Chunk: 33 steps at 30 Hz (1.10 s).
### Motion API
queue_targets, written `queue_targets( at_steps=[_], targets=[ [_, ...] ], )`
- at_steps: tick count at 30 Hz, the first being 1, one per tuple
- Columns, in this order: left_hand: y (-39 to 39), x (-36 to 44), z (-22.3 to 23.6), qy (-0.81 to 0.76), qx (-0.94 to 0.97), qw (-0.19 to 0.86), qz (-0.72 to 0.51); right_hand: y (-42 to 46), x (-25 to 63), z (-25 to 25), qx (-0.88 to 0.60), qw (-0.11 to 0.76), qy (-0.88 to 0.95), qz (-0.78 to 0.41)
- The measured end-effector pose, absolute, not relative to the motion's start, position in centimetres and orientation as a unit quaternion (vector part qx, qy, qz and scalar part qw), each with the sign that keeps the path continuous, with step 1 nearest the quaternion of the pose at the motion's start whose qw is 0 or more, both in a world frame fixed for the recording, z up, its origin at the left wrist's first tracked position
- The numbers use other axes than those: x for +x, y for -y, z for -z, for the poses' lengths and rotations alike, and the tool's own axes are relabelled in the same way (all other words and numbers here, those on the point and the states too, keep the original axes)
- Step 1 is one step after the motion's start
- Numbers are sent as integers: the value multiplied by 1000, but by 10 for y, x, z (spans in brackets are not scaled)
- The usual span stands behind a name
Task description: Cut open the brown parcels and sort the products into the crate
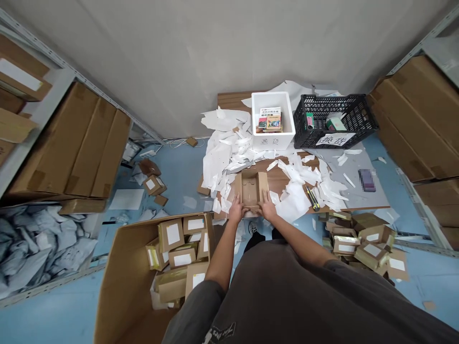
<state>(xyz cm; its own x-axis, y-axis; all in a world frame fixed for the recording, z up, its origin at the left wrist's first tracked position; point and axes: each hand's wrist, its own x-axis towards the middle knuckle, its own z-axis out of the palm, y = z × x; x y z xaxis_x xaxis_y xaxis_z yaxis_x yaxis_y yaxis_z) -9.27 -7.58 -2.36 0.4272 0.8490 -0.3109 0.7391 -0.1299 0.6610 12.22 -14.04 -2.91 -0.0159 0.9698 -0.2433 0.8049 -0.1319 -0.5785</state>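
Note:
A small cardboard box [263,182] with its top open lies at the front edge of the brown table [278,179]. My left hand [236,209] grips its near left corner, and my right hand [267,207] grips its near right corner. The fingers of both hands are bent around the cardboard, partly hidden by it. On the floor of the box a faint curved outline shows, too unclear to name. Torn white paper [224,157] lies in heaps around the box. To the right of my right hand rests a yellow and black utility knife [312,198].
Behind the box stand a white foam bin [273,141] holding books and a black crate [304,138] with small boxes. A phone [367,180] lies at right. A large carton [122,267] of parcels stands at my left; opened boxes [373,255] pile up on the floor at right.

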Motion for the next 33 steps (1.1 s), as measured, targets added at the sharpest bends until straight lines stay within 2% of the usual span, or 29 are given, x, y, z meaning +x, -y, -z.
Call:
queue_targets(
  at_steps=[4, 8, 14, 19, 25, 29, 33],
  targets=[
    [88, -69, 5, -526, 746, 388, -128, 147, 142, 22, -723, 185, 580, -325],
    [103, -30, -24, -535, 740, 354, -203, 147, 187, -5, -700, 286, 574, -315],
    [113, 99, -66, -454, 788, 340, -241, 194, 312, -48, -714, 376, 553, -209],
    [162, 277, -83, -314, 863, 339, -205, 308, 451, -66, -796, 405, 429, -134],
    [288, 469, -80, -111, 925, 334, -142, 496, 567, -62, -874, 413, 253, -31],
    [373, 555, -75, -7, 951, 292, -99, 595, 608, -43, -916, 367, 161, 32],
    [428, 605, -80, 49, 969, 240, -46, 657, 642, -30, -932, 335, 134, 33]
  ],
)
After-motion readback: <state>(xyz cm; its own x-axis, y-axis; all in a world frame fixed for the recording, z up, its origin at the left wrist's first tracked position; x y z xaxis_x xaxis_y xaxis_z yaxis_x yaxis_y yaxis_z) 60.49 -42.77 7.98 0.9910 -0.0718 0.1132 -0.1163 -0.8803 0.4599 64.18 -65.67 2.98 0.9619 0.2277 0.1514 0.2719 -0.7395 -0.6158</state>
